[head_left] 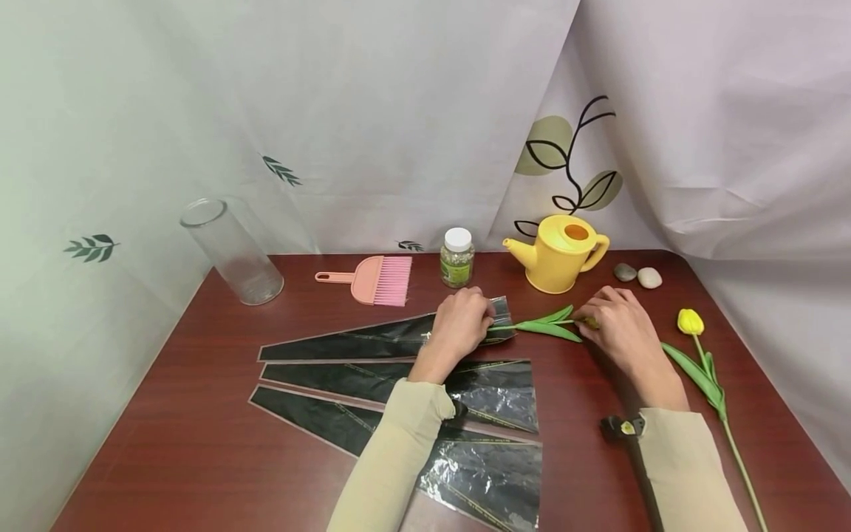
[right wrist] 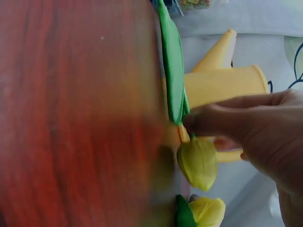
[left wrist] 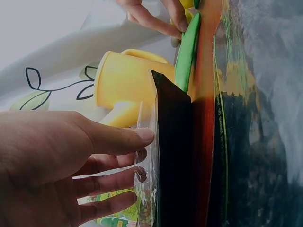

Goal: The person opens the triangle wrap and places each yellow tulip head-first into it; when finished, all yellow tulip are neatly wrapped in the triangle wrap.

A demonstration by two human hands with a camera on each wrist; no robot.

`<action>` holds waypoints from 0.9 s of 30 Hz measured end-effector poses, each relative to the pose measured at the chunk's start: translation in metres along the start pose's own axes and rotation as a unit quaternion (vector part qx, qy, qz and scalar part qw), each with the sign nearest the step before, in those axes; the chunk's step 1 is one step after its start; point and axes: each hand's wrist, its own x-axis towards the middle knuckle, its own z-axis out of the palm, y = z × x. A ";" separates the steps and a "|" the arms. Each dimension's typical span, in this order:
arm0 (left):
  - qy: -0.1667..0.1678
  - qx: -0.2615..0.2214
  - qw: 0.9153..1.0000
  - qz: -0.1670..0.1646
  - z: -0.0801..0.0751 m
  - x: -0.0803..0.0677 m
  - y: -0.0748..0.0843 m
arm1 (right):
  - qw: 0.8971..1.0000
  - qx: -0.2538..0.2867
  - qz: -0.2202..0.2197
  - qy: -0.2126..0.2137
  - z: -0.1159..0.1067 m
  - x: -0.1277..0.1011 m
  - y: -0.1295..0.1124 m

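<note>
On the red-brown table (head_left: 199,443), the left hand (head_left: 459,325) pinches the wide mouth of the far cellophane sleeve (head_left: 372,341). Just right of it, the right hand (head_left: 618,325) grips a yellow tulip (head_left: 548,325) near its bloom, stem tip at the sleeve's mouth. A yellow watering can (head_left: 558,253) stands just beyond.

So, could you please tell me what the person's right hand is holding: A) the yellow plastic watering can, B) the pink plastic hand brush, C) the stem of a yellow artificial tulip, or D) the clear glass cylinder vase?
C: the right hand pinches the yellow artificial tulip just below its bloom.
</note>
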 end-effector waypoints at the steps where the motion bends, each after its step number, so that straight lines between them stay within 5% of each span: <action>1: 0.000 -0.001 1.000 0.000 0.000 0.000 0.000 | 1.000 0.008 -0.004 -0.002 -0.001 0.001 -0.001; 13: -0.013 -0.055 0.998 0.029 -0.002 0.002 0.004 | 0.991 0.132 -0.015 -0.018 0.012 0.022 -0.040; 27: -0.031 -0.048 0.998 0.039 -0.001 0.003 0.007 | 0.989 0.150 0.021 -0.005 0.025 0.024 -0.053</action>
